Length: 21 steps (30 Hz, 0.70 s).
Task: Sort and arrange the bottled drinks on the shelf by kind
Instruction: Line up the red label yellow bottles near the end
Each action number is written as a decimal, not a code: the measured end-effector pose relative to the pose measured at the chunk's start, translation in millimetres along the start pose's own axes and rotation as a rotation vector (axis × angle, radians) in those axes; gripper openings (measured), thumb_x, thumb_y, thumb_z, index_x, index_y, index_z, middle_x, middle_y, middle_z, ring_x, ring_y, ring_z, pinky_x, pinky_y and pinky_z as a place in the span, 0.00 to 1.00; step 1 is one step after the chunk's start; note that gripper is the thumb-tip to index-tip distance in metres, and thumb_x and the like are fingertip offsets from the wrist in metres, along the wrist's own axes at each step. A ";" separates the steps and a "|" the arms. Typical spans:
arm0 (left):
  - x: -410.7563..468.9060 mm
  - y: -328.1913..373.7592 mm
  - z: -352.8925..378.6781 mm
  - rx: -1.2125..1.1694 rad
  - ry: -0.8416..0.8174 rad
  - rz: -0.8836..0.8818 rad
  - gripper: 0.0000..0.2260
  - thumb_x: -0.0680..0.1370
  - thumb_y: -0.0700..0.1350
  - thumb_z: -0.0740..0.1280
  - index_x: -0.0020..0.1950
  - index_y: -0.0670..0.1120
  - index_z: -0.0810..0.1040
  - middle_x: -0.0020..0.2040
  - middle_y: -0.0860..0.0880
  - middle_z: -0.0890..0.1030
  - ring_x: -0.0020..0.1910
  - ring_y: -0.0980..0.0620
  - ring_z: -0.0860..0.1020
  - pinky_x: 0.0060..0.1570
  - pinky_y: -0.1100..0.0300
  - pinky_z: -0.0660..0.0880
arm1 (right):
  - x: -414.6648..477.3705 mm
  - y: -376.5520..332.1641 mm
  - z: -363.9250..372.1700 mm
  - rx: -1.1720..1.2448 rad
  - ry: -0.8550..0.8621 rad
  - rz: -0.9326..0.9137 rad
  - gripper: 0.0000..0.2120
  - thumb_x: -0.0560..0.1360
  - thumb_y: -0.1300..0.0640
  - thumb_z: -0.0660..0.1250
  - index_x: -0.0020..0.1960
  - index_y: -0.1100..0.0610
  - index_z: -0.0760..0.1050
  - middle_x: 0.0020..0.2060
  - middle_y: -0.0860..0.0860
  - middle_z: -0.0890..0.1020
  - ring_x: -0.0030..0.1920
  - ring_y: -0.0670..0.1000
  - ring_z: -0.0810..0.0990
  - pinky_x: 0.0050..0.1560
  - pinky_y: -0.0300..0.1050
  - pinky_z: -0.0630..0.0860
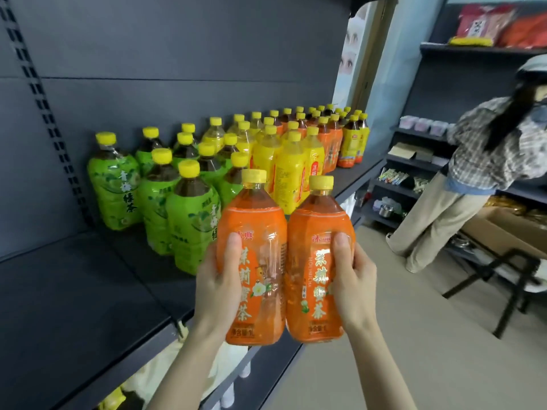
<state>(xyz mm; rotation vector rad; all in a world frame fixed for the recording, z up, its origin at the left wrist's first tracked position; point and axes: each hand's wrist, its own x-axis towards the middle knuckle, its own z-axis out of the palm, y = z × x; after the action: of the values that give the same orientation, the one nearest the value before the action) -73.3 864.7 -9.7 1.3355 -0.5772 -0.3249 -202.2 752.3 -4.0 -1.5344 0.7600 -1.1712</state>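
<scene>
Left hand (217, 287) gripping one orange jasmine tea bottle (254, 261), right hand (353, 287) gripping another (318, 270), side by side at lower centre, dark shelf (74, 297) with green-labelled bottles (154, 184) behind

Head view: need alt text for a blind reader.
The left hand grips the left orange bottle and the right hand the right orange bottle, upright, side by side before a dark shelf. On it stand yellow-capped groups: green bottles nearest, then yellow bottles, then orange-label bottles. Another person stands at shelves on the right.
</scene>
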 end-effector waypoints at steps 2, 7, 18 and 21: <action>25.5 -6.7 30.3 0.001 -0.025 -0.006 0.19 0.68 0.70 0.56 0.52 0.62 0.74 0.43 0.66 0.81 0.40 0.65 0.81 0.30 0.73 0.74 | 33.1 7.0 -10.8 -0.002 0.034 -0.012 0.18 0.71 0.34 0.62 0.34 0.47 0.73 0.30 0.48 0.81 0.31 0.45 0.80 0.32 0.37 0.75; 74.2 -22.3 98.3 0.000 -0.087 -0.006 0.23 0.70 0.68 0.57 0.55 0.55 0.75 0.43 0.58 0.83 0.40 0.60 0.82 0.31 0.70 0.75 | 101.7 29.5 -40.2 -0.016 0.108 0.010 0.20 0.68 0.30 0.61 0.35 0.48 0.73 0.33 0.50 0.81 0.35 0.49 0.81 0.37 0.46 0.77; 150.3 -74.0 261.5 -0.024 -0.062 0.006 0.22 0.70 0.68 0.58 0.60 0.61 0.72 0.47 0.62 0.82 0.45 0.66 0.80 0.34 0.75 0.74 | 260.2 93.1 -121.9 -0.030 0.101 0.024 0.21 0.70 0.33 0.61 0.35 0.51 0.70 0.34 0.54 0.79 0.36 0.52 0.78 0.39 0.52 0.77; 167.1 -83.1 307.0 0.014 -0.005 0.007 0.18 0.70 0.70 0.58 0.55 0.66 0.72 0.45 0.71 0.79 0.46 0.70 0.78 0.35 0.77 0.72 | 310.5 109.0 -146.7 -0.019 0.031 0.012 0.17 0.72 0.36 0.61 0.32 0.46 0.71 0.30 0.47 0.78 0.33 0.46 0.78 0.33 0.40 0.75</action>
<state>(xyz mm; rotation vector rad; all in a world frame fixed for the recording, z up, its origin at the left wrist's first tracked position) -101.8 506.6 -17.9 1.3461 -0.5895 -0.3191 -228.0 393.0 -13.9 -1.5287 0.8023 -1.1838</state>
